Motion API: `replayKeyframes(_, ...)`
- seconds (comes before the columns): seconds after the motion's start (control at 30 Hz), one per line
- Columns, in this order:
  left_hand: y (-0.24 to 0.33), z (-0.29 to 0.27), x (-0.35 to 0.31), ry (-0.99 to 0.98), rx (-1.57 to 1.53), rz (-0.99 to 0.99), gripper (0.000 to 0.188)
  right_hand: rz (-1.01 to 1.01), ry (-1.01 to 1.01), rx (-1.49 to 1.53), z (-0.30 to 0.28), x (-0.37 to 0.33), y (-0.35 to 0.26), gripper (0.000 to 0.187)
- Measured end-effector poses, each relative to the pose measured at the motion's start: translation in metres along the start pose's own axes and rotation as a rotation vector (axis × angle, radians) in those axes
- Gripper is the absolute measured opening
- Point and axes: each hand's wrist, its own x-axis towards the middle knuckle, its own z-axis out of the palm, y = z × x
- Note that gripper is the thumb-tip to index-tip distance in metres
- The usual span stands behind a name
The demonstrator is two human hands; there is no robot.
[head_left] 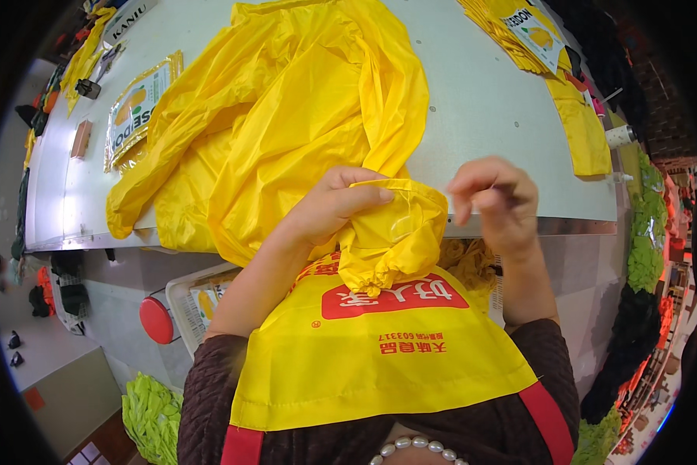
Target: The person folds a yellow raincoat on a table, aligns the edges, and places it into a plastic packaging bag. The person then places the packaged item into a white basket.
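Note:
A thin yellow jacket (279, 116) lies rumpled across the white table, one long sleeve stretched to the left and its lower folds hanging over the near edge. My left hand (341, 205) is closed on a gathered yellow sleeve end (395, 229), thumb on top, in front of my apron. That piece bunches into a puckered, elastic-looking edge at its bottom. To its right, my right hand (500, 201) is raised, slightly blurred by motion. Its fingers are bent, with index finger and thumb apart, and I see nothing between them. It does not touch the cloth.
Printed packets (141, 108) lie left of the jacket, near a small brown block (81, 139). Yellow packets (531, 35), a folded yellow cloth (581, 132) and a white thread spool (620, 137) sit at right. Below the table are a white basket (179, 314) and a red round stool (156, 320).

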Motion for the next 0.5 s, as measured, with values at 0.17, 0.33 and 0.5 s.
replayKeyframes(0.17,0.001,0.002,0.0,0.0,-0.032,-0.022,0.017,0.132,-0.025,-0.314,-0.031,-0.005,0.014,0.04)
replayKeyframes(0.33,0.005,0.006,-0.001,0.031,-0.072,-0.038,0.019,-0.168,-0.139,-0.786,-0.029,-0.004,0.015,0.031)
replayKeyframes(0.5,0.003,0.003,0.003,0.028,-0.052,-0.041,0.022,-0.323,-0.18,-0.928,-0.026,-0.001,0.014,0.027)
